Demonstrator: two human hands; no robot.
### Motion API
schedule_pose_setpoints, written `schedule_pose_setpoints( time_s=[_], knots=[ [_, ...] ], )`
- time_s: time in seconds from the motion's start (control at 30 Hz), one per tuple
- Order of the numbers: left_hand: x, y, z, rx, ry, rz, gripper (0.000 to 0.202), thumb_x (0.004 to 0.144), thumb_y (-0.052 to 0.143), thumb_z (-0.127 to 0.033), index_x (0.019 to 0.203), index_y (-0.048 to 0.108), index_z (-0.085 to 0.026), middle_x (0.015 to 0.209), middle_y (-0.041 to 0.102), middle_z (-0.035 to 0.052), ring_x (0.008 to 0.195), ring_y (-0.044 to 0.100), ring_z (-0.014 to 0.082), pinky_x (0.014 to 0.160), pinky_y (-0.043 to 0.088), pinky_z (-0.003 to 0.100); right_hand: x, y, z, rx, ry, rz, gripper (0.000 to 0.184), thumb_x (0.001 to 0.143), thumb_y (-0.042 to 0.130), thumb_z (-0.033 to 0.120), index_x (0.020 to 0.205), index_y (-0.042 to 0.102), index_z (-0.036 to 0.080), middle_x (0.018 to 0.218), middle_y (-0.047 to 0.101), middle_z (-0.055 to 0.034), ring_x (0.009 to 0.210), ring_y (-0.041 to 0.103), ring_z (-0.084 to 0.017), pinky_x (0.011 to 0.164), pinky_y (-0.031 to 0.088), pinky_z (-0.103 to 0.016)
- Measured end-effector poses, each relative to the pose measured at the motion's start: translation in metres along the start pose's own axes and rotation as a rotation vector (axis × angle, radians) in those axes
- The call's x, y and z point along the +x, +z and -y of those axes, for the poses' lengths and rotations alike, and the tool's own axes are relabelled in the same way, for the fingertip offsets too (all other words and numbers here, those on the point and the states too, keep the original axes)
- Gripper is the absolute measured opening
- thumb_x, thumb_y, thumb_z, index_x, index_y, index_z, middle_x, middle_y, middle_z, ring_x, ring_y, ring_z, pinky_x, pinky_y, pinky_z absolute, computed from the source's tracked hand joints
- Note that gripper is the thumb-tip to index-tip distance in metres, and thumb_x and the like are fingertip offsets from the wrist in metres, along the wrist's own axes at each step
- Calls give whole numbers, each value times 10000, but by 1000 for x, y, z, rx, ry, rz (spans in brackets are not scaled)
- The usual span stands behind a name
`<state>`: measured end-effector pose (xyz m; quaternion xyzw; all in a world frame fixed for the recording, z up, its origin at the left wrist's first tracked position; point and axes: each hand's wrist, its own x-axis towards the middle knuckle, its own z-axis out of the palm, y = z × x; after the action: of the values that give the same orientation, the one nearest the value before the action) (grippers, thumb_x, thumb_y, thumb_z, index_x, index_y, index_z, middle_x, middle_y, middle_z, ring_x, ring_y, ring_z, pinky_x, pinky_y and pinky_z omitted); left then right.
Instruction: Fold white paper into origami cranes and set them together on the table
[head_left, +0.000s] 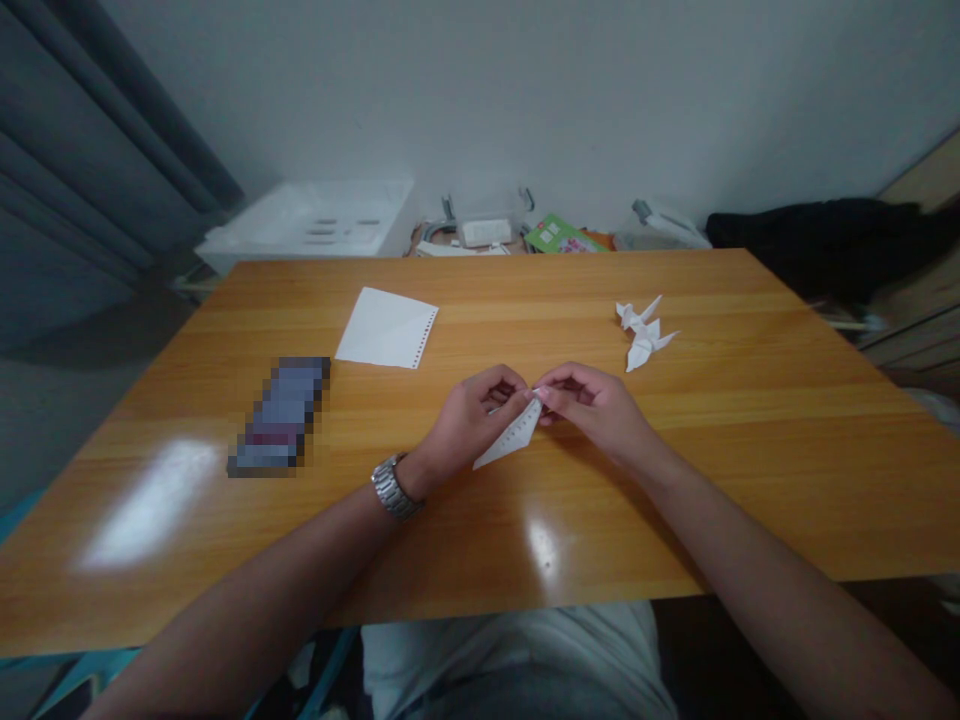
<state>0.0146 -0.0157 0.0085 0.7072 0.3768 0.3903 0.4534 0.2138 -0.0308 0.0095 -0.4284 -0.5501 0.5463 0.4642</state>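
Note:
A small folded piece of white paper [517, 432], with a row of punched holes along it, is held between my two hands above the table. My left hand [486, 408], with a metal-banded watch on its wrist, pinches the paper from the left, thumb on top. On the other side, the thumb and fingers of my right hand [589, 398] pinch its upper right tip. The fingertips of both hands nearly meet there and hide part of the folds. One pointed end of the paper sticks out below my left hand.
On the wooden table [450, 560] lie a white sheet with a perforated edge [388, 328], a pixelated phone-like object [281, 415] and folded paper cranes [645, 332]. Behind the table stand a white tray [300, 225], a green booklet [559, 235] and dark cloth [832, 245].

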Motion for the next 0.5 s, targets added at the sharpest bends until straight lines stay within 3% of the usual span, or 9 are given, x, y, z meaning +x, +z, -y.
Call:
schedule_pose_setpoints(
  time_s=[0.5],
  knots=[
    [1, 1, -1, -14, -32, -4, 272, 932, 664, -424, 887, 644, -156, 824, 684, 38, 751, 630, 133, 674, 500, 226, 0, -1, 0, 24, 36, 10, 311, 850, 756, 525, 870, 754, 215, 809, 734, -25, 762, 710, -175, 729, 651, -332]
  ],
)
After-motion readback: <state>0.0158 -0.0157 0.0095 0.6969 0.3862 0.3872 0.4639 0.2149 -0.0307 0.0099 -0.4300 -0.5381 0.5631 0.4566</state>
